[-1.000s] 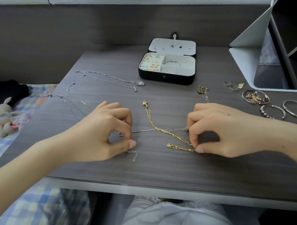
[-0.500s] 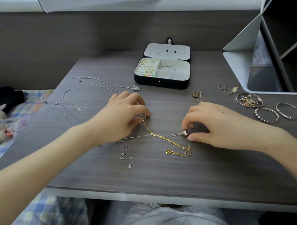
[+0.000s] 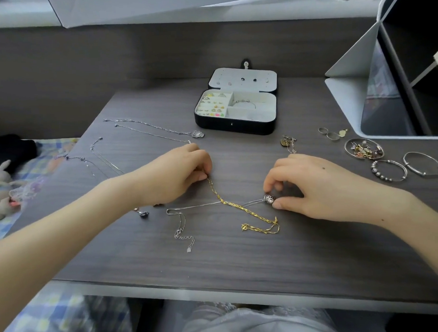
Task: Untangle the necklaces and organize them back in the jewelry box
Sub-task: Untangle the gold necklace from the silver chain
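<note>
Your left hand (image 3: 174,177) has released the silver chain (image 3: 189,206) and now pinches the gold chain (image 3: 236,206) at its far end; your right hand (image 3: 314,186) has moved from the gold chain's near end to pinch the silver bead (image 3: 269,199).

Dark table (image 3: 217,271): necklaces (image 3: 236,207), jewelry box (image 3: 236,126), bangles (image 3: 378,173)

jewelry box (image 3: 236,123) behind crossed necklaces (image 3: 229,205), bracelets (image 3: 388,169) right

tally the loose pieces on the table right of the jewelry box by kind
bangles: 3 (charm bangle, beaded bangle, plain bangle)
rings: 2
gold charm: 1
small tangled chain: 1
total: 7
</note>
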`<control>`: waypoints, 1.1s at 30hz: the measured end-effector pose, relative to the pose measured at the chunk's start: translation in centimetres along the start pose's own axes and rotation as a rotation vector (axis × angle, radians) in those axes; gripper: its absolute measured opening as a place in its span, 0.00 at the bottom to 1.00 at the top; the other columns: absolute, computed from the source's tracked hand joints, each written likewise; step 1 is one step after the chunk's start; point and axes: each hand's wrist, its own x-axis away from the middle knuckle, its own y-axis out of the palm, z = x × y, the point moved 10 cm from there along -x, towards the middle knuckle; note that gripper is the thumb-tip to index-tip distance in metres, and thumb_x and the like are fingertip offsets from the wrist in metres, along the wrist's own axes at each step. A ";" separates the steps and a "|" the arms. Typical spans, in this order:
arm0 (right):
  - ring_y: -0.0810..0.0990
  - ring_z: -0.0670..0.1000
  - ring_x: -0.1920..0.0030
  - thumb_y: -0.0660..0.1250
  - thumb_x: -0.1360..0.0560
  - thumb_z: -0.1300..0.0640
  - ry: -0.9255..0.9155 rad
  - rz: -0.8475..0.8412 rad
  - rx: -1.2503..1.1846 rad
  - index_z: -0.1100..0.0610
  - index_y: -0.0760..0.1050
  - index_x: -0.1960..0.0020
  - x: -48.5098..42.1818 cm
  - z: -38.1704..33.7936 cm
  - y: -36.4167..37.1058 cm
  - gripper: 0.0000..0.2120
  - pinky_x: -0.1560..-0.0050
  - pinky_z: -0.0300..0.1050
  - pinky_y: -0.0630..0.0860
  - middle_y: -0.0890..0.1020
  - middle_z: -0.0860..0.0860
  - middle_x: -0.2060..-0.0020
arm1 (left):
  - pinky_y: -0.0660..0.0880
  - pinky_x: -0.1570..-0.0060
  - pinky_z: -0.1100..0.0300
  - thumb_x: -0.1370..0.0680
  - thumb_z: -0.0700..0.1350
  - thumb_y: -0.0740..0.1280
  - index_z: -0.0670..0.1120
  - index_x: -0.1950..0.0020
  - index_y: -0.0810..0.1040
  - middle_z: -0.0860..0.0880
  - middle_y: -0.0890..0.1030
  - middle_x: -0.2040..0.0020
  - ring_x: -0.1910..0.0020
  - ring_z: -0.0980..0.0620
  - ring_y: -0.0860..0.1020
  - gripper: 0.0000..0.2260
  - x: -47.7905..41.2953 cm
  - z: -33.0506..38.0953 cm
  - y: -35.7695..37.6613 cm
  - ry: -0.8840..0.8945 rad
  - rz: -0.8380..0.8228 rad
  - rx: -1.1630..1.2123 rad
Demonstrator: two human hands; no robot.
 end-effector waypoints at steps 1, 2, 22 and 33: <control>0.69 0.43 0.55 0.69 0.27 0.50 0.002 -0.002 0.003 0.47 0.75 0.50 0.0 0.0 0.0 0.07 0.50 0.40 0.67 0.73 0.40 0.59 | 0.64 0.58 0.70 0.20 0.40 0.63 0.50 0.51 0.75 0.52 0.71 0.53 0.57 0.56 0.71 0.05 0.3 0.2 -0.4 -0.015 0.005 0.038; 0.69 0.43 0.55 0.69 0.27 0.50 0.004 -0.004 0.008 0.46 0.75 0.50 0.0 0.0 0.0 0.07 0.50 0.41 0.68 0.74 0.40 0.59 | 0.65 0.58 0.71 0.21 0.40 0.63 0.53 0.54 0.74 0.54 0.72 0.54 0.58 0.59 0.72 0.08 0.8 0.6 -0.8 -0.025 0.011 0.090; 0.68 0.46 0.52 0.64 0.25 0.51 -0.091 0.052 0.087 0.45 0.76 0.47 -1.9 -4.2 -0.4 0.08 0.49 0.42 0.62 0.74 0.41 0.53 | 0.65 0.59 0.77 0.25 0.48 0.67 0.50 0.53 0.80 0.57 0.74 0.55 0.56 0.64 0.73 0.04 5.6 2.9 -0.9 0.040 0.128 0.168; 0.72 0.52 0.68 0.55 0.28 0.52 -0.334 0.143 0.090 0.44 0.81 0.48 -0.7 -8.9 1.7 0.17 0.66 0.43 0.64 0.75 0.46 0.68 | 0.69 0.65 0.62 0.26 0.44 0.57 0.47 0.63 0.75 0.49 0.75 0.64 0.69 0.48 0.74 0.10 4.5 3.5 0.8 0.188 0.081 -0.294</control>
